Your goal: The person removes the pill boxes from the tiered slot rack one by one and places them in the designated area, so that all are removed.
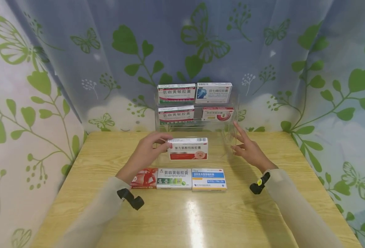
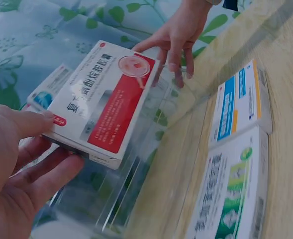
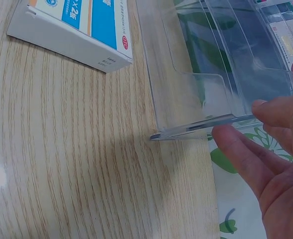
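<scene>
My left hand (image 1: pixel 151 151) pinches the left end of a white and red medicine box (image 1: pixel 188 149), thumb on its face and fingers beneath, in front of the clear stepped rack (image 1: pixel 222 137). In the left wrist view the box (image 2: pixel 104 99) hangs tilted over the rack's clear plastic, held by the left hand (image 2: pixel 22 164). My right hand (image 1: pixel 251 151) is at the rack's right side; in the right wrist view its thumb and fingers (image 3: pixel 270 149) touch the side panel's edge. Two white and green boxes (image 1: pixel 176 94) (image 1: pixel 176 115) stand in the rack's left column.
A blue and white box (image 1: pixel 213 93) and a red and white box (image 1: pixel 217 114) stand in the rack's right column. On the wooden table (image 1: pixel 232 213), a red box (image 1: pixel 144 178), a white and green box (image 1: pixel 174 178) and a white and blue box (image 1: pixel 208 179) lie in a row.
</scene>
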`<state>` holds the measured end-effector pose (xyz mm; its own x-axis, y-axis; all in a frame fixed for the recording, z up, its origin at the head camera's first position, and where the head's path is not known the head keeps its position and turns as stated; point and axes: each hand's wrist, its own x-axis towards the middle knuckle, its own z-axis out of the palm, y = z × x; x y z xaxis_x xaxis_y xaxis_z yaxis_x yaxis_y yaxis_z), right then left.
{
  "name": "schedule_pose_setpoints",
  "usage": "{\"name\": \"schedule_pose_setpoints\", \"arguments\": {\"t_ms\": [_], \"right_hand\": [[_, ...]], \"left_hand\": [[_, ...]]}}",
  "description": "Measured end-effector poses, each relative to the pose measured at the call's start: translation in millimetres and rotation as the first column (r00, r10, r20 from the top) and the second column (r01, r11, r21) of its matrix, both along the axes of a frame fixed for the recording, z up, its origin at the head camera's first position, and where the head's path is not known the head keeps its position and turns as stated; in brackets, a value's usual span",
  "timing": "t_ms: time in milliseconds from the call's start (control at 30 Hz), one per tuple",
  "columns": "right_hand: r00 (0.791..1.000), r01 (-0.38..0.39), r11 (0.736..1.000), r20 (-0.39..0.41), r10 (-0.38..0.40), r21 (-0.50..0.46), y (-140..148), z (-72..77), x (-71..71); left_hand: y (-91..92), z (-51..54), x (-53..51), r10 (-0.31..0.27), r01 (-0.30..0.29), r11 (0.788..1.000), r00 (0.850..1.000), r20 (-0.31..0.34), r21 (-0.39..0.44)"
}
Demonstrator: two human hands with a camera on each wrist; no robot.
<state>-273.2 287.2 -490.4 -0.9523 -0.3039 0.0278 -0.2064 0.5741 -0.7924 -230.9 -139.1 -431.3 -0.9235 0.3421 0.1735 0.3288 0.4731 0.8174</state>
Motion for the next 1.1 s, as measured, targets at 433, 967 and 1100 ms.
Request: {"name": "schedule_pose_setpoints", "arguments": {"t_ms": [433,967,1100], "right_hand": [[1.0,-0.003,1.0,0.014,0.003,-0.003,0,-0.7,1.8],[1.0,-0.004,1.0,-0.001,0.004,0.006,-1,2.7,2.3],[1.0,-0.005,1.0,0.001,0.005,0.006,-1,2.3,2.0]], "left_hand": [[-110.4,-42.3,43.3,-0.012,0.012,1.0,0.962,0.274,0.002],[-170.7,-77.6,72.0,-0.01,0.009,1.0,0.851,0.524,0.004],[-173.5,-85.6,71.1,-0.019,0.026,1.0,0.84,0.543,-0.005]]}}
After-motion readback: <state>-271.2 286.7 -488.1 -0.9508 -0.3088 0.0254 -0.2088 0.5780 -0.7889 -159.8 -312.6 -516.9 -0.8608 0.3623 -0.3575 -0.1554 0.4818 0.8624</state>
